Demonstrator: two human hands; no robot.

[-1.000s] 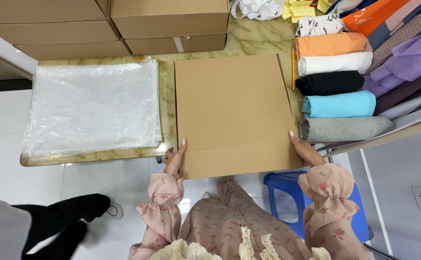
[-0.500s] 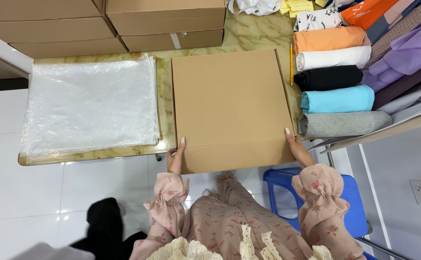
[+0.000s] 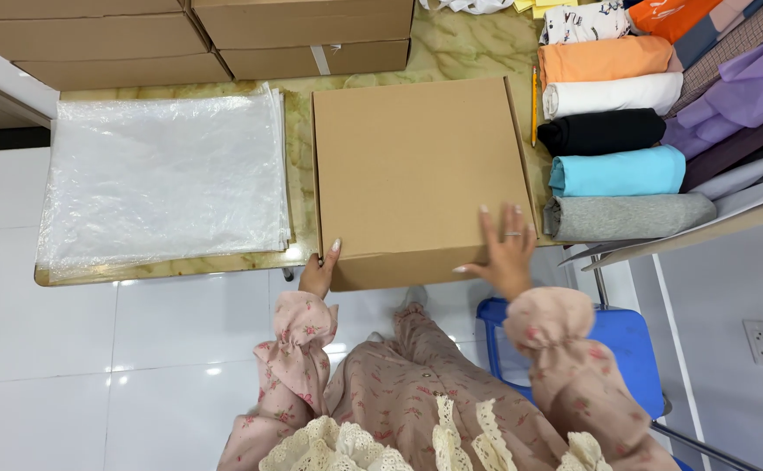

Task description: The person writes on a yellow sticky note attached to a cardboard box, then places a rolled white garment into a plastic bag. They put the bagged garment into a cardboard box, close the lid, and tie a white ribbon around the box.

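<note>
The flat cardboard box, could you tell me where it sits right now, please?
In the head view the flat cardboard box lies mid-table between the stack of clear plastic bags and the folded clothes, left hand at its near-left corner, right hand flat on top.

1. Left hand (image 3: 318,272): fingers hidden under the near-left corner of the cardboard box (image 3: 421,179); only the thumb is seen.
2. Box underside beneath the right hand (image 3: 505,249) fingers: hidden.
3. Stacked cartons (image 3: 190,35) beyond the fingers: cut off by the top edge.

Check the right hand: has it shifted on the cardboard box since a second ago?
Yes. The right hand has moved from the near right corner of the cardboard box onto its top, farther from the grey folded cloth.
</note>
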